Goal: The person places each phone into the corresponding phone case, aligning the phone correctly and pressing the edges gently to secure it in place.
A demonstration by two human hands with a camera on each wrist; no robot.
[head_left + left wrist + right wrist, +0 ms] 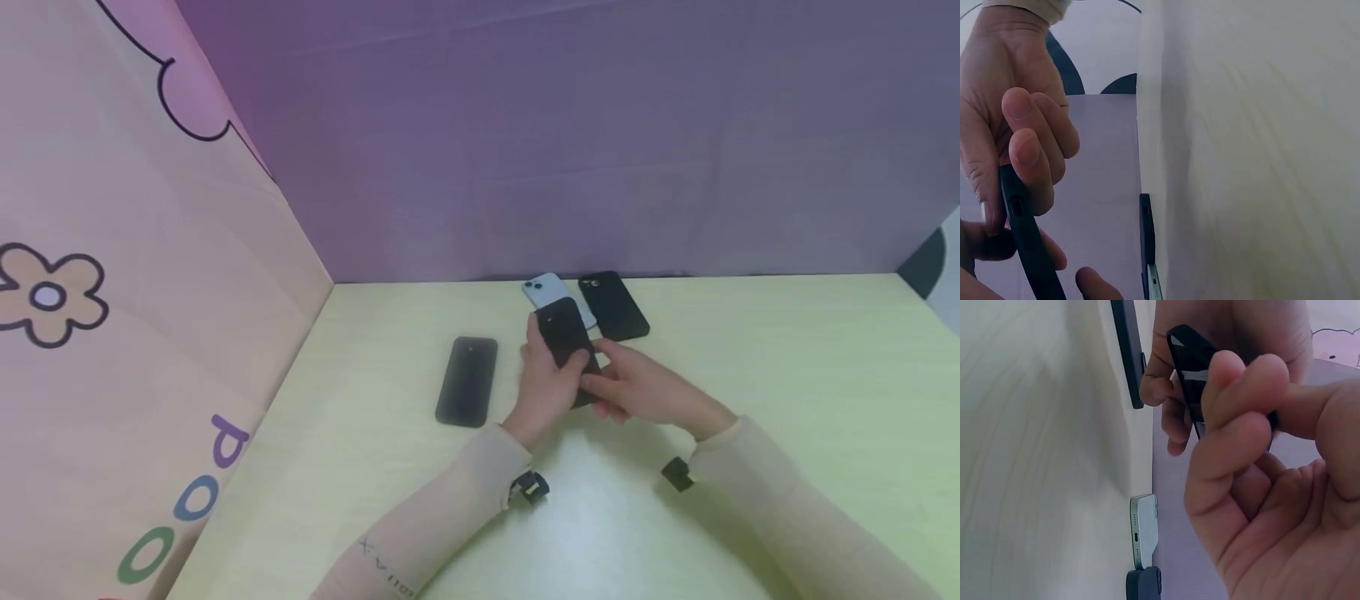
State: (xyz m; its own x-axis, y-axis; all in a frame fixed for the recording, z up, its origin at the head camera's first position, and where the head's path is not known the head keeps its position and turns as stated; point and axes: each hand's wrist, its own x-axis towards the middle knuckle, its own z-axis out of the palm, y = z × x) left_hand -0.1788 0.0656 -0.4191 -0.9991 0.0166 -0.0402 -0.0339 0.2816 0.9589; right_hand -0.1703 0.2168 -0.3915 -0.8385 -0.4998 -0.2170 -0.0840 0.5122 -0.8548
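Observation:
A black smartphone [565, 332], tilted with its camera end away from me, is held over the table between both hands. My left hand [549, 379] grips it from the left side, thumb across its back and fingers round the edge. My right hand [637, 385] pinches its near right corner between thumb and fingers. In the right wrist view, the phone's glossy front shows reflections, and the right fingers [1235, 394] overlap its edge. An opening shows in the narrow edge of the phone [1025, 231] in the left wrist view, close to the right thumb and fingertips.
A dark phone [467, 382] lies left of my hands. At the back edge lie a light blue phone [545, 287], partly hidden behind the held one, and another black phone [613, 305]. A purple cloth wall [600, 150] rises behind the pale table [787, 358]; a printed panel [150, 333] stands left.

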